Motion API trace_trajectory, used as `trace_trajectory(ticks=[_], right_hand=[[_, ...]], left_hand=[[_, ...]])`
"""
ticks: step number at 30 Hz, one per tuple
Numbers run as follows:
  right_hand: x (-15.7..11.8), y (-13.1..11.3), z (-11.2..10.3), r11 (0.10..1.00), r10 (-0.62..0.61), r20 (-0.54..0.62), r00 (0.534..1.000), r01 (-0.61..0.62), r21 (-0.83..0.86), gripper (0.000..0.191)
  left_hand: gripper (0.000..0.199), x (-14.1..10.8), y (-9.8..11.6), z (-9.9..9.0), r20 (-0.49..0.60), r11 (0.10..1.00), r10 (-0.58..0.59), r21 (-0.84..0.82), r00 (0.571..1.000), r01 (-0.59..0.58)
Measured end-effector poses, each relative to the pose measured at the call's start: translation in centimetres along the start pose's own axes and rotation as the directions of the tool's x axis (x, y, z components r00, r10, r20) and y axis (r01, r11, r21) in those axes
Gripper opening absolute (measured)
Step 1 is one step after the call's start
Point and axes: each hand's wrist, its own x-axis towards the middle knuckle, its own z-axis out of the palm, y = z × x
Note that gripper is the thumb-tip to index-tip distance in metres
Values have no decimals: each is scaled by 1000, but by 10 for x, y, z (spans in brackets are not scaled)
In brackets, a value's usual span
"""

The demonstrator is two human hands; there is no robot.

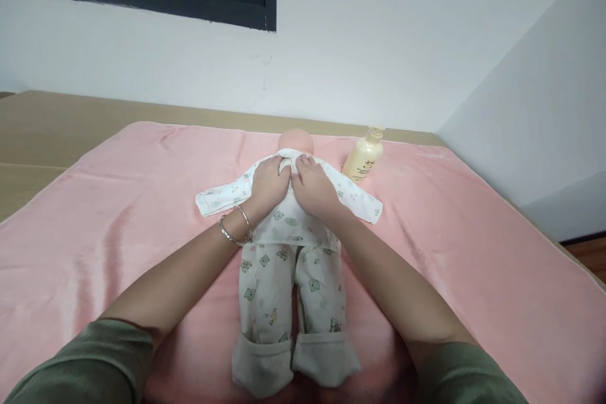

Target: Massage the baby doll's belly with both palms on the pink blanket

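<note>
A baby doll [296, 140] lies on a pink blanket with its bald head at the far end. It wears a white patterned baby shirt [296, 226], sleeves spread to both sides, and matching baby pants [272, 290] with turned-up cuffs toward me. My left hand [271, 184] is closed on the left side of the shirt's neckline. Close beside it, my right hand [313, 186] grips the neckline's right side. The cloth between my thumbs is bunched. My hands partly hide the chest of the shirt, and the doll's face does not show.
A pale yellow pump bottle [363, 158] stands on the pink blanket [449, 246], just beyond the shirt's right sleeve. Behind the blanket runs a tan surface [85, 117] against a white wall. A dark-framed window [189, 3] sits at upper left.
</note>
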Motion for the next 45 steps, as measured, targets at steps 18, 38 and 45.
trace_trajectory(ticks=[18, 38, 45], right_hand=[[15, 30, 2, 987, 130, -43, 991, -125, 106, 57], [7, 17, -21, 998, 41, 86, 995, -45, 42, 52], [0, 8, -9, 993, 51, 10, 999, -50, -111, 56]], left_hand=[[47, -9, 12, -2, 34, 975, 50, 215, 998, -56], [38, -18, 37, -28, 174, 918, 47, 382, 984, -112], [38, -10, 29, -29, 228, 936, 29, 334, 973, -107]])
